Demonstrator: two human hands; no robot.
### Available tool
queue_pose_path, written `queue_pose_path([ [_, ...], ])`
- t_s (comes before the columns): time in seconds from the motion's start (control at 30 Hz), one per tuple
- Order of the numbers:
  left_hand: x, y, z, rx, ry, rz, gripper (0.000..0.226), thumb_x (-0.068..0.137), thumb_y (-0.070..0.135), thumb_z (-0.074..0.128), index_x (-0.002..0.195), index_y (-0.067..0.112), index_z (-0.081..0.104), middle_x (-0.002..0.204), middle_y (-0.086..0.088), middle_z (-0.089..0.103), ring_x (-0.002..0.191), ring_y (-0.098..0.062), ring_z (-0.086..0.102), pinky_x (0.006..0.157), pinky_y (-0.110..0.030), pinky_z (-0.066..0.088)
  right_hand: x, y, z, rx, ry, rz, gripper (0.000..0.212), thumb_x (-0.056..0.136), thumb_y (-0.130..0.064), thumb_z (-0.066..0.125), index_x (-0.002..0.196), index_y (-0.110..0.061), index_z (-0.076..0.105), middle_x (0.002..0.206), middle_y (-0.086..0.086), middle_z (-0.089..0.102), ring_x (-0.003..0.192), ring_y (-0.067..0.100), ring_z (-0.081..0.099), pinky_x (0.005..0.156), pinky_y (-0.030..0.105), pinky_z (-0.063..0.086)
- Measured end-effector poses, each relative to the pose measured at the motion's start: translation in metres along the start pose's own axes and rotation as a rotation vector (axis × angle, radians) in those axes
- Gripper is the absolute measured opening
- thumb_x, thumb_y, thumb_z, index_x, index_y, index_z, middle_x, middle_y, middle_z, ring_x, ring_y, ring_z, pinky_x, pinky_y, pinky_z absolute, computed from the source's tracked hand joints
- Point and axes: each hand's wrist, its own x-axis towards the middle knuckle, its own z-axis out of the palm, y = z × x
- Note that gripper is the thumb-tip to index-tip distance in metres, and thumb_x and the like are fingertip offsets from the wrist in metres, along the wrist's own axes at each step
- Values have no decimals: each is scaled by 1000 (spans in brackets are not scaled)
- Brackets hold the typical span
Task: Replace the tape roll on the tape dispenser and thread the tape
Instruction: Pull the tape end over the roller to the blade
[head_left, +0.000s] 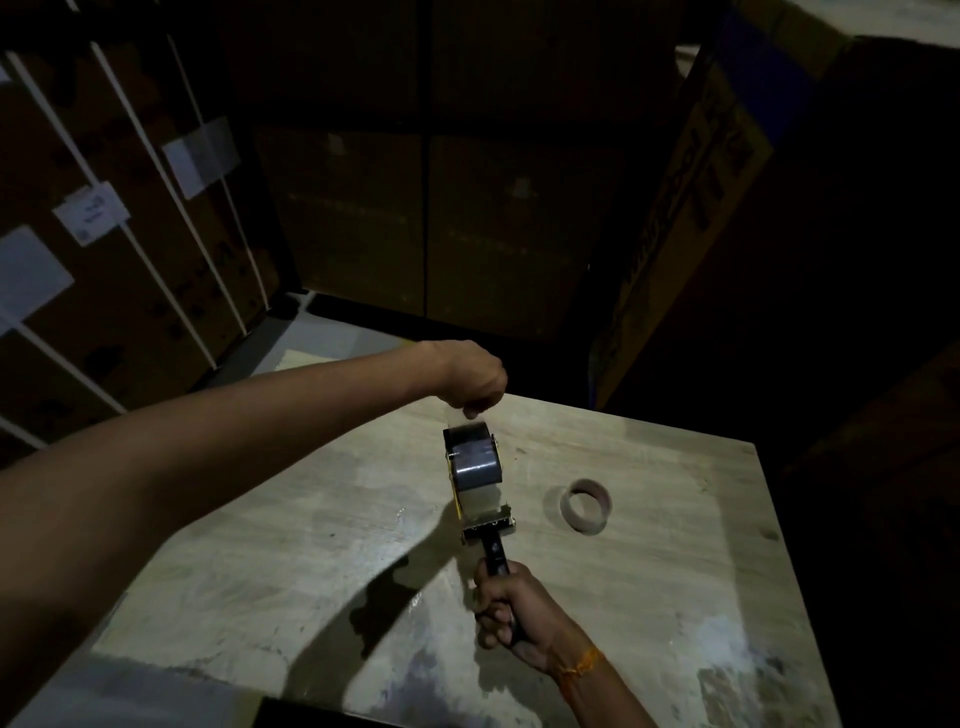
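A hand-held tape dispenser (480, 499) stands over the middle of the wooden table (649, 597), with a clear tape roll (475, 470) mounted on it. My right hand (506, 610) grips its black handle from below. My left hand (475, 382) reaches across to the far end of the dispenser and pinches the free end of the clear tape (470, 415), held up above the roll. An empty brown cardboard tape core (587, 506) lies flat on the table to the right of the dispenser.
Stacked cardboard boxes (130, 234) with white straps and labels stand at the left, and more dark boxes (441, 208) rise behind the table. A tall box (701, 208) leans at the right. The room is dim.
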Motion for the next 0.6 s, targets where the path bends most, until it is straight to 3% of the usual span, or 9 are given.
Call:
queue_pose_path([
  [0.13, 6, -5, 10, -84, 2, -19, 17, 95, 12, 73, 110, 18, 77, 112, -2, 71, 92, -13, 62, 69, -25, 44, 1, 1, 6, 9, -16, -4, 34, 58, 2, 66, 62, -19, 39, 47, 4, 25, 30, 15, 25, 45, 23, 34],
  [0.23, 11, -11, 14, -223, -9, -46, 14, 91, 22, 79, 105, 18, 78, 102, 2, 66, 86, -9, 55, 60, -20, 39, 0, 3, 5, 21, -28, 1, 34, 58, 3, 66, 62, -19, 40, 46, 4, 25, 29, 15, 26, 43, 22, 36],
  [0.33, 11, -19, 14, -435, -31, -82, 19, 85, 26, 86, 98, 14, 79, 89, 7, 68, 83, -9, 62, 67, -21, 49, -1, 3, 3, 36, -43, -1, 33, 61, 5, 65, 64, -18, 42, 45, 3, 25, 28, 15, 26, 43, 21, 37],
  [0.43, 9, -29, 17, -638, -66, -105, 22, 83, 21, 87, 97, 6, 81, 88, -1, 74, 90, -19, 70, 82, -35, 58, -1, 4, 3, 61, -50, -5, 32, 63, 4, 66, 66, -18, 43, 45, 3, 25, 28, 15, 27, 43, 21, 38],
  [0.5, 8, -35, 21, -804, -103, -112, 24, 85, 16, 85, 99, -2, 79, 92, -12, 77, 90, -25, 71, 86, -44, 59, -1, 5, 2, 82, -55, -10, 35, 63, 4, 67, 65, -19, 40, 44, 2, 25, 28, 15, 27, 42, 21, 37],
  [0.6, 5, -41, 27, -945, -145, -133, 25, 91, 12, 79, 109, -5, 76, 97, -9, 75, 92, -24, 70, 85, -40, 54, -2, 5, 1, 93, -60, -23, 35, 62, 3, 68, 64, -19, 39, 43, 2, 25, 28, 15, 28, 43, 21, 38],
])
